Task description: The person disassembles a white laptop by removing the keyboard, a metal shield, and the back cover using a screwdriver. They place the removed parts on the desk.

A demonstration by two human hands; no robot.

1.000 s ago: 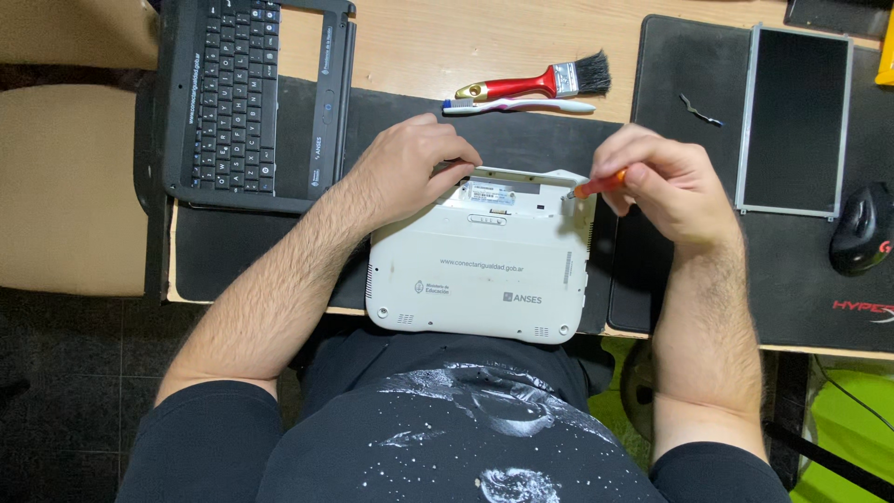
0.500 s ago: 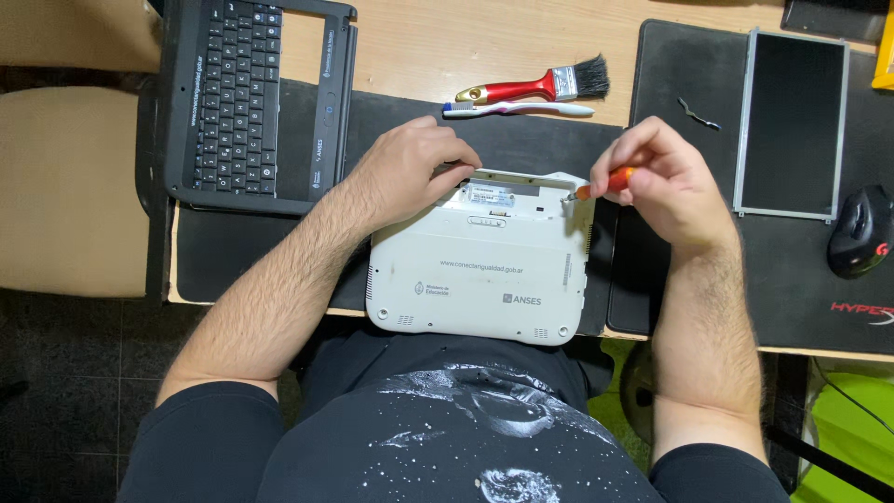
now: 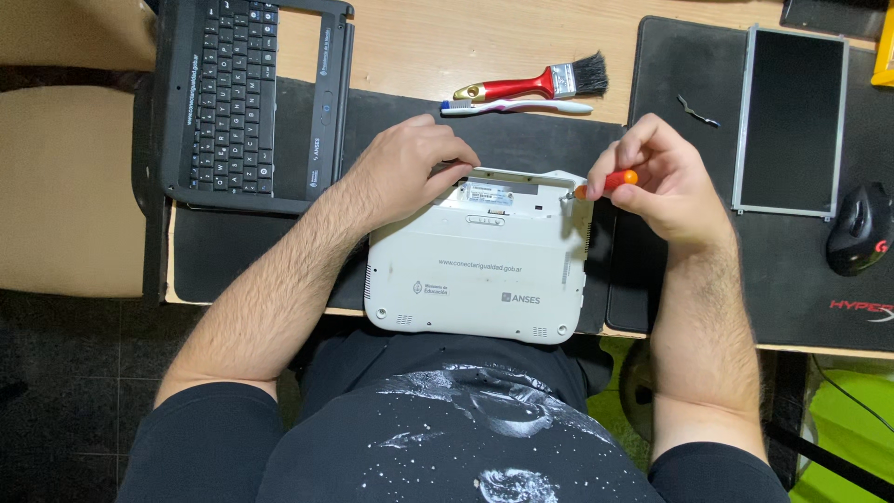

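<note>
Netbook base [image 3: 480, 270], white and turned underside up, lies on a black mat [image 3: 521, 140] at the near edge of the wooden tabletop [image 3: 410, 42], overhanging it slightly toward the person's lap. It looks like a rigid plastic shell, light enough to shift with one hand, smooth and probably a little slippery, with thin edges and a vent grille on its right side that would not take prying well. The long sides or the far edge seem the safest places to grip.

To the left of the netbook base, a detached black keyboard bezel [image 3: 247, 98] lies flat. To its right, on a second dark mat, a bare display panel [image 3: 790, 121] lies face up; this is likely the most fragile piece in view and best held by its frame. A black mouse [image 3: 861, 240] sits further right.

The left hand [image 3: 410, 172] rests curled over the far left corner of the netbook base, pressing it down. The right hand [image 3: 666, 182] is closed around a small screwdriver with an orange handle [image 3: 605, 183], its tip set at the far right corner of the base; whether it sits in a screw head I cannot tell from here.

Beyond the netbook base lie a red-handled paintbrush [image 3: 535, 84] and a toothbrush [image 3: 517, 107], and a small bent metal piece [image 3: 697, 110] near the display panel.
</note>
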